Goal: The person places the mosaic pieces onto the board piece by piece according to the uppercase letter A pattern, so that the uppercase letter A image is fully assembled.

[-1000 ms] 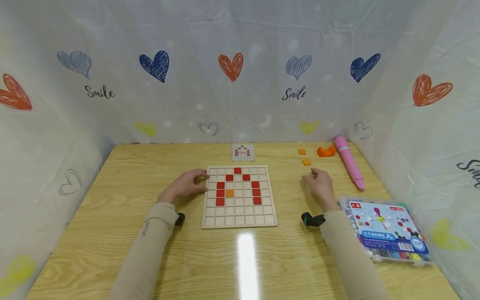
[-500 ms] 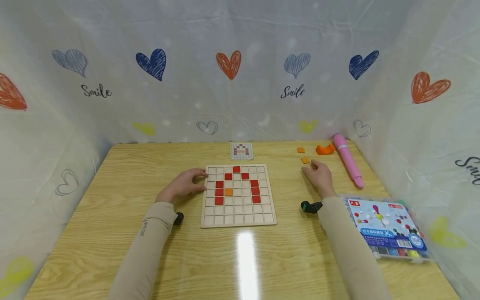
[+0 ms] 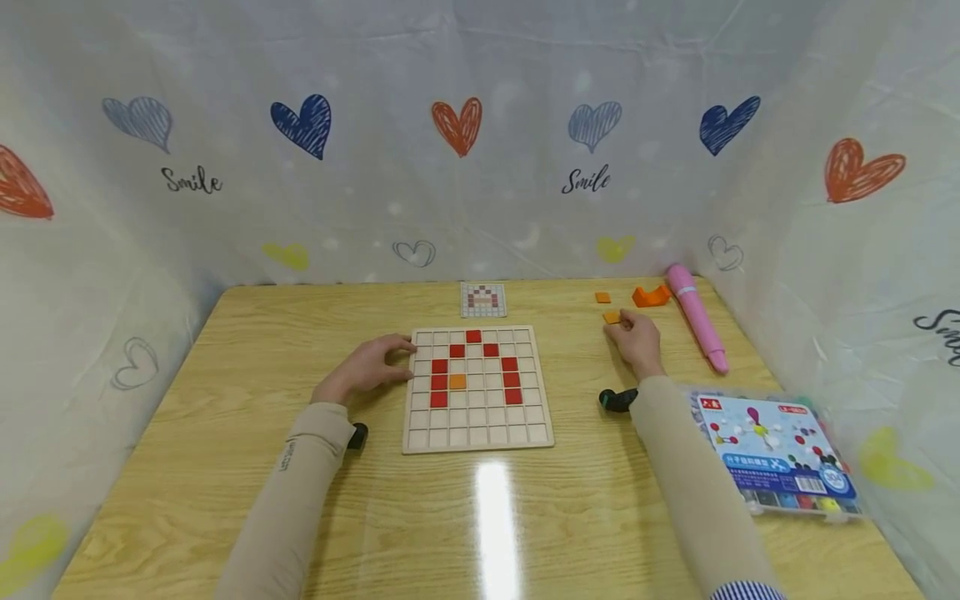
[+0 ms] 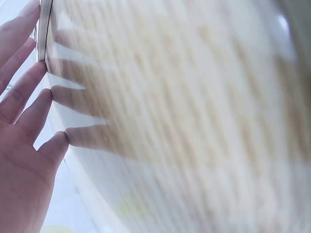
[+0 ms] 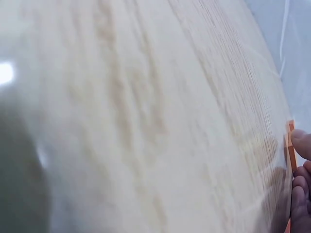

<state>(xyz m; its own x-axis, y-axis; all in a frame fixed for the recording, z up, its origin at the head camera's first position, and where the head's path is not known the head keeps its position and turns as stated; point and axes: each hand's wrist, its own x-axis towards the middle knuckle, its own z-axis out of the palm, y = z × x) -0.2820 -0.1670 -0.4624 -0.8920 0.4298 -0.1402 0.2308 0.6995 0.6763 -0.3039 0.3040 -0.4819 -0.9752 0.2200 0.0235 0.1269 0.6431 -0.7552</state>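
Observation:
A wooden grid board (image 3: pixel 478 437) lies on the table, with several red tiles (image 3: pixel 438 382) in an arch shape and one orange tile (image 3: pixel 457 381) in its squares. My left hand (image 3: pixel 367 367) rests at the board's left edge, fingertips touching it; in the left wrist view the fingers (image 4: pixel 29 109) are fairly straight on the tabletop. Right of the board, my right hand (image 3: pixel 637 340) pinches a loose orange tile (image 3: pixel 612 317) lying on the table. The right wrist view shows the thumb (image 5: pixel 302 143) on that tile, other fingers curled below it.
Another orange tile (image 3: pixel 603 297) lies farther back, beside an orange curved piece (image 3: pixel 651 297) and a pink pen-shaped stick (image 3: pixel 697 318). A small pattern card (image 3: pixel 483 301) is behind the board. At right sits a clear box of molecule-model parts (image 3: pixel 776 450). Printed curtains enclose the table.
My right hand has moved slightly forward and left, onto the nearer loose orange tile, and its fingers have closed on it. The left hand stays at the board's edge.

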